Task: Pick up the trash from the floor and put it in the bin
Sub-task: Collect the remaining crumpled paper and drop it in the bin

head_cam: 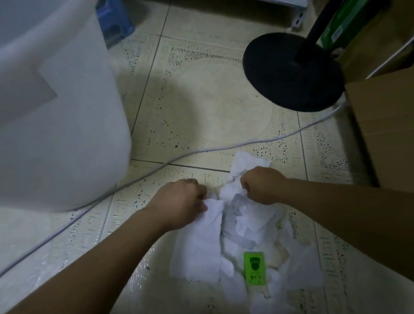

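A heap of white tissue and paper scraps lies on the tiled floor in front of me, with a green label among them. My left hand is closed on a flat white sheet at the heap's left side. My right hand is closed on a crumpled white tissue at the heap's far edge. The large white plastic bin stands on the floor to the left, its opening out of view.
A white cable runs across the floor between the bin and the heap. The black round base of a stand sits at the right, next to a cardboard box. A blue stool is behind the bin.
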The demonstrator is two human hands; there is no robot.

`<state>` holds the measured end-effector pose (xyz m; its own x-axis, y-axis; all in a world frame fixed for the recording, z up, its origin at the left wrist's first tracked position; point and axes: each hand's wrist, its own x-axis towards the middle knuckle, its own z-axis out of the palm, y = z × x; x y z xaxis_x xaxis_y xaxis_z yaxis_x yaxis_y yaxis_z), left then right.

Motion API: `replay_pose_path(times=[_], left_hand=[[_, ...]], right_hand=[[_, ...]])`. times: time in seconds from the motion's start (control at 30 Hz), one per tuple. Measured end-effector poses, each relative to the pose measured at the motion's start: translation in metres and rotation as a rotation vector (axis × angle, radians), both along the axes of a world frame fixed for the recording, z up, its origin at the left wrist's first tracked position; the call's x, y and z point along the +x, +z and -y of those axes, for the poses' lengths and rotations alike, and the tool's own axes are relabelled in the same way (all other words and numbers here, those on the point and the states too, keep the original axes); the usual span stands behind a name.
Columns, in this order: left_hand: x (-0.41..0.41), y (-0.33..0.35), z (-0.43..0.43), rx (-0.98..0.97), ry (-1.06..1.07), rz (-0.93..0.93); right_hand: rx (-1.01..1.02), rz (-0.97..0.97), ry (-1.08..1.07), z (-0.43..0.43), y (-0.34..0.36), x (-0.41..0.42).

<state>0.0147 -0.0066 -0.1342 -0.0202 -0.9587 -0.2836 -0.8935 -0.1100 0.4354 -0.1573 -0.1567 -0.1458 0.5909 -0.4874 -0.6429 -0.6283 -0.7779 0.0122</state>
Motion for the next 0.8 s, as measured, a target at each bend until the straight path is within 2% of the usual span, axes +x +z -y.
replay_pose_path(times=[0.2,0.3,0.4,0.47,0.57,0.67,0.73,0.8], left_hand=[[-0.001,-0.003,-0.007,-0.156,0.11,-0.082],[-0.002,0.006,-0.006,-0.214,0.133,-0.127],[0.001,0.02,-0.004,-0.257,0.167,-0.189],[0.006,0.033,-0.004,-0.269,0.207,-0.246],[0.012,0.053,-0.003,-0.238,0.328,-0.36],[0.018,0.074,0.003,-0.237,0.406,-0.43],[0.021,0.088,0.009,-0.242,0.41,-0.454],[0.023,0.103,0.012,-0.229,0.418,-0.424]], right_hand=[[0.002,0.046,-0.034,0.006,0.017,0.008],[0.074,0.163,-0.171,0.012,0.037,0.014],[0.042,0.275,-0.169,0.015,0.058,0.019],[0.022,0.278,-0.161,0.016,0.074,0.024],[0.022,0.314,-0.265,0.015,0.101,0.033],[0.146,0.45,-0.437,0.008,0.129,0.038],[0.223,0.525,-0.518,0.003,0.147,0.039],[0.215,0.577,-0.535,0.001,0.163,0.039]])
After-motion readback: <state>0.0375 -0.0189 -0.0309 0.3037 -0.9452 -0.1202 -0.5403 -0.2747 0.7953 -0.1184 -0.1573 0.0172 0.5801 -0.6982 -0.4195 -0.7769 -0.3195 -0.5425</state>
